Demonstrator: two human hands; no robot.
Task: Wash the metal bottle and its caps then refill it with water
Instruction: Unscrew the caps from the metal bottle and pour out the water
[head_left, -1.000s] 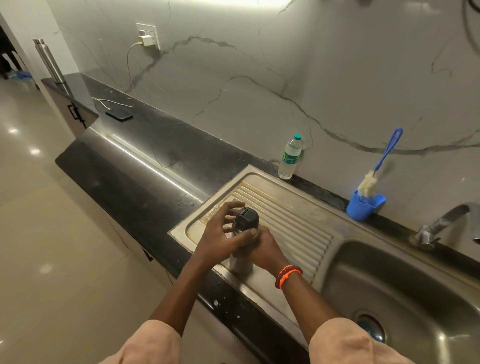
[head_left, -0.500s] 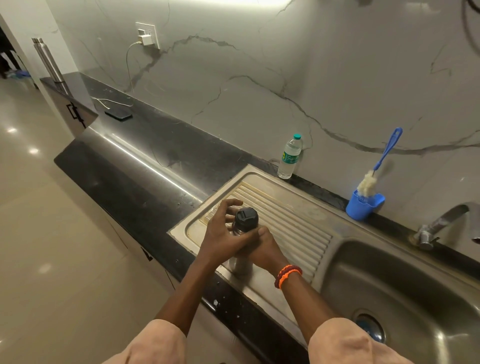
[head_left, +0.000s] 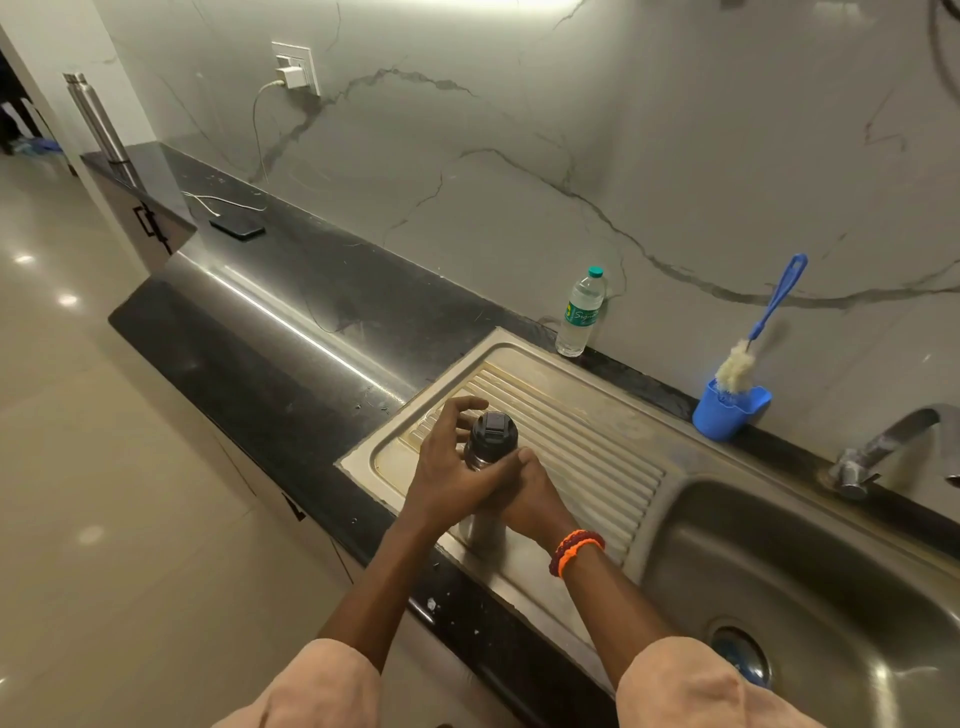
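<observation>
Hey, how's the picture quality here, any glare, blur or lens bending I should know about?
Head view: wide-angle bending curves the counter and wall lines; a bright glare streak runs along the counter, with light spots on the floor; the metal bottle between the left hand and right hand is dim but fairly sharp; the sink basin lies in shadow.

- Two hands are seen: left hand (head_left: 451, 470), right hand (head_left: 530, 493).
- Two metal bottles are counted: near bottle (head_left: 485, 462), far bottle (head_left: 96, 119).
- One plastic bottle (head_left: 581, 312).
- One brush (head_left: 763, 327).
- One blue cup (head_left: 727, 413).
- One phone (head_left: 237, 227).
</observation>
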